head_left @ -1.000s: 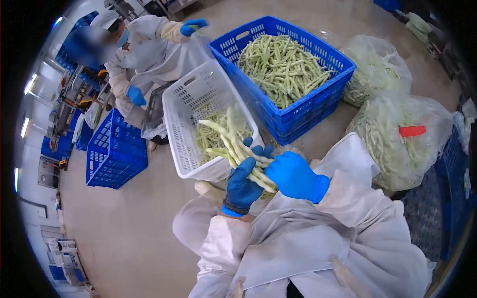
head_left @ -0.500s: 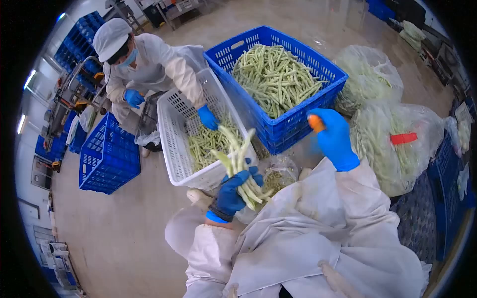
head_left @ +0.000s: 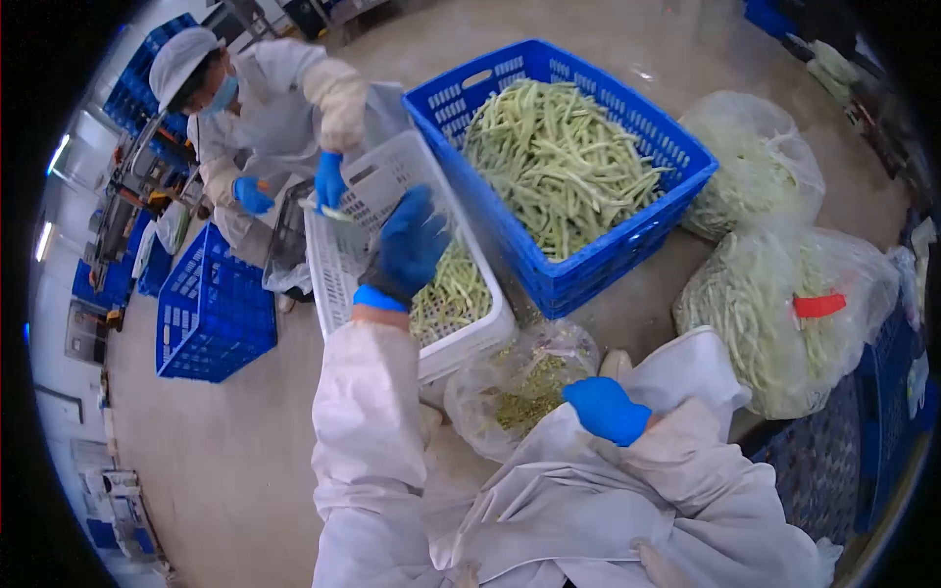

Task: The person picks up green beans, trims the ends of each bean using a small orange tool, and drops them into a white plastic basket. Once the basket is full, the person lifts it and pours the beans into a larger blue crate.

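Note:
My left hand (head_left: 410, 245), in a dark blue glove, reaches over the white crate (head_left: 490, 331). Its fingers look stretched and somewhat apart, slightly blurred, and no beans show in it. Green beans (head_left: 456, 296) lie in that crate, below and beside the hand. My right hand (head_left: 606, 410), in a bright blue glove, is curled low by my lap. Its fingers are turned away, so what they hold is hidden. A clear plastic bag (head_left: 470, 407) with green scraps (head_left: 532, 394) sits just left of it.
A blue crate (head_left: 559, 284) heaped with long green beans (head_left: 564, 167) stands ahead. Bulging clear bags of beans (head_left: 784, 314) lie on the right. Across the white crate a co-worker (head_left: 260, 108) in blue gloves holds a bean over it. Another blue crate (head_left: 216, 304) stands left.
My left hand has moved forward over the white crate, and the bunch of beans no longer shows in it. My right hand has come down to my lap; its orange piece is out of sight.

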{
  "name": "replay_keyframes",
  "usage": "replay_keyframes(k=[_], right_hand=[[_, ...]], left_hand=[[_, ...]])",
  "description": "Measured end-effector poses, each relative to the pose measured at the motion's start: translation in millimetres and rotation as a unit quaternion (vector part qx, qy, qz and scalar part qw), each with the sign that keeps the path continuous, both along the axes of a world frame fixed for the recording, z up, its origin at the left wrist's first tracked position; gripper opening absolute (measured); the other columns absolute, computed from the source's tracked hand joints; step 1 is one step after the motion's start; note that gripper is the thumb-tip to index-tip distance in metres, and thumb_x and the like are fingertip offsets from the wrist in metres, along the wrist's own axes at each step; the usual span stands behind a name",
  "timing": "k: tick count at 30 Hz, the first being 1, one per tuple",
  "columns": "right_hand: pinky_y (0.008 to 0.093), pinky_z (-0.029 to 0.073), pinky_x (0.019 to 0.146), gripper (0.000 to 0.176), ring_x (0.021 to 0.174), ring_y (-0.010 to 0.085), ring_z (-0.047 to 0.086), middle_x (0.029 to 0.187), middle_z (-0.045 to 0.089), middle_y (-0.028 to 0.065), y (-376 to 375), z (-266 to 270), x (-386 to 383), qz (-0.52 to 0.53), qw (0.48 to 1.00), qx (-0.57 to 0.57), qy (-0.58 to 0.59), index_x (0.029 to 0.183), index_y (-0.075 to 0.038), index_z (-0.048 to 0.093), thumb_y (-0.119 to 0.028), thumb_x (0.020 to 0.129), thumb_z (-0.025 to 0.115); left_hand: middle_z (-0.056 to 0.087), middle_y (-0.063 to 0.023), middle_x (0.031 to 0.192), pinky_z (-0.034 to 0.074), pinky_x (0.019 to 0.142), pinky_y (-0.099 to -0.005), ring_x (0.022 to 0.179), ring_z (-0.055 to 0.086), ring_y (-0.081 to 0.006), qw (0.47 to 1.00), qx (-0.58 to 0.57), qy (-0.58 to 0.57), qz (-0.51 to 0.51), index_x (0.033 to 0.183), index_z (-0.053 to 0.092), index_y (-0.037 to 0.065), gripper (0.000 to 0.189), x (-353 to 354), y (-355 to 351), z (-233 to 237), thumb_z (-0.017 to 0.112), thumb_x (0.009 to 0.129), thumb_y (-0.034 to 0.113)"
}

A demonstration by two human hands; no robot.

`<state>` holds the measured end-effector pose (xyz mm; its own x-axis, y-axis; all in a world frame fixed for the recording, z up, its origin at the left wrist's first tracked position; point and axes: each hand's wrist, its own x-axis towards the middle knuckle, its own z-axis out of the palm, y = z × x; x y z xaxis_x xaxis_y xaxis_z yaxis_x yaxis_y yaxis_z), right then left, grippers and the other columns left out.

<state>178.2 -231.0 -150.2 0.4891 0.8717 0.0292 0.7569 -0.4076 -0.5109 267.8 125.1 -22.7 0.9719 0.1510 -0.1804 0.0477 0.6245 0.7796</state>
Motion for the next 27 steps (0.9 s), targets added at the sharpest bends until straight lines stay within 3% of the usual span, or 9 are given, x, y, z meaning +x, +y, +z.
replay_keyframes(k=[8, 9, 10, 11, 12, 14, 16, 20, 27], right_hand=[[0.0449, 0.044, 0.055, 0.019, 0.062, 0.0331, 0.058, 0.066, 0.059, 0.0142, 18, 47, 10, 0.003, 0.988, -0.125, 0.095, 0.069, -0.007, 0.058, -0.024, 0.076, 0.061], [0.0449, 0.044, 0.055, 0.019, 0.062, 0.0331, 0.058, 0.066, 0.059, 0.0142, 20, 48, 11, 0.012, 0.987, -0.127, 0.101, 0.069, -0.007, 0.058, -0.024, 0.076, 0.061], [0.0447, 0.044, 0.059, 0.021, 0.067, 0.0336, 0.058, 0.073, 0.061, 0.0147, 22, 47, 11, 0.002, 0.985, -0.118, 0.124, 0.080, -0.006, 0.060, -0.027, 0.077, 0.063], [0.0444, 0.045, 0.062, 0.028, 0.071, 0.0341, 0.058, 0.081, 0.062, 0.0152, 25, 45, 11, -0.010, 0.983, -0.108, 0.147, 0.091, -0.005, 0.062, -0.029, 0.078, 0.064], [0.0444, 0.045, 0.062, 0.028, 0.071, 0.0341, 0.058, 0.081, 0.062, 0.0152, 27, 42, 11, -0.003, 0.982, -0.111, 0.154, 0.091, -0.005, 0.062, -0.029, 0.078, 0.064], [0.0440, 0.045, 0.066, 0.032, 0.077, 0.0342, 0.058, 0.086, 0.062, 0.0153, 31, 37, 13, -0.020, 0.978, -0.103, 0.182, 0.099, -0.004, 0.062, -0.029, 0.079, 0.063], [0.0438, 0.045, 0.066, 0.032, 0.078, 0.0348, 0.058, 0.088, 0.062, 0.0157, 41, 46, 21, -0.008, 0.969, -0.138, 0.203, 0.100, -0.004, 0.061, -0.029, 0.080, 0.062], [0.0451, 0.045, 0.066, 0.031, 0.073, 0.0321, 0.058, 0.084, 0.062, 0.0149, 43, 36, 23, -0.019, 0.970, -0.142, 0.198, 0.101, -0.004, 0.060, -0.025, 0.078, 0.062], [0.0425, 0.045, 0.078, 0.035, 0.087, 0.0323, 0.058, 0.099, 0.060, 0.0166, 58, 51, 37, -0.013, 0.922, -0.242, 0.302, 0.109, -0.003, 0.057, -0.026, 0.082, 0.059]], left_hand=[[0.057, -0.0066, 0.115, 0.042, 0.091, -0.0372, 0.110, 0.052, -0.0240, 0.949, 0.091, 0.241, 0.180, 0.113, 0.056, 0.010, 0.031, -112, 139, -104, 0.056, 0.086, 0.025], [0.056, -0.0086, 0.117, 0.042, 0.091, -0.0384, 0.111, 0.051, -0.0265, 0.850, 0.516, 0.097, 0.042, 0.108, 0.059, 0.009, 0.029, -124, 167, -132, 0.060, 0.080, 0.017], [0.055, -0.0106, 0.119, 0.043, 0.092, -0.0395, 0.113, 0.050, -0.0290, 0.556, 0.820, -0.066, -0.114, 0.102, 0.062, 0.007, 0.028, -132, 181, -142, 0.064, 0.074, 0.010], [0.055, -0.0128, 0.119, 0.043, 0.093, -0.0369, 0.112, 0.050, -0.0303, 0.513, 0.841, -0.082, -0.148, 0.099, 0.062, 0.004, 0.032, -133, 193, -156, 0.064, 0.067, 0.001], [0.055, -0.0128, 0.119, 0.043, 0.093, -0.0369, 0.112, 0.050, -0.0303, 0.516, 0.840, -0.073, -0.151, 0.099, 0.062, 0.004, 0.032, -133, 195, -168, 0.064, 0.067, 0.001], [0.058, -0.0129, 0.113, 0.043, 0.093, -0.0358, 0.110, 0.052, -0.0285, 0.793, 0.572, 0.201, -0.053, 0.100, 0.062, 0.004, 0.033, -131, 197, -197, 0.061, 0.068, -0.001], [0.062, -0.0107, 0.106, 0.047, 0.087, -0.0349, 0.102, 0.056, -0.0248, 0.780, 0.573, 0.242, -0.073, 0.104, 0.062, 0.005, 0.034, -124, 211, -224, 0.062, 0.070, 0.001], [0.061, -0.0047, 0.090, 0.049, 0.059, -0.0321, 0.069, 0.057, -0.0161, 0.816, 0.280, 0.469, -0.189, 0.117, 0.058, 0.008, 0.046, -94, 201, -258, 0.066, 0.077, 0.028], [0.063, -0.0150, 0.104, 0.048, 0.079, -0.0370, 0.091, 0.060, -0.0277, 0.721, 0.566, 0.238, -0.321, 0.114, 0.059, 0.004, 0.053, -7, 150, -331, 0.070, 0.071, 0.034]])
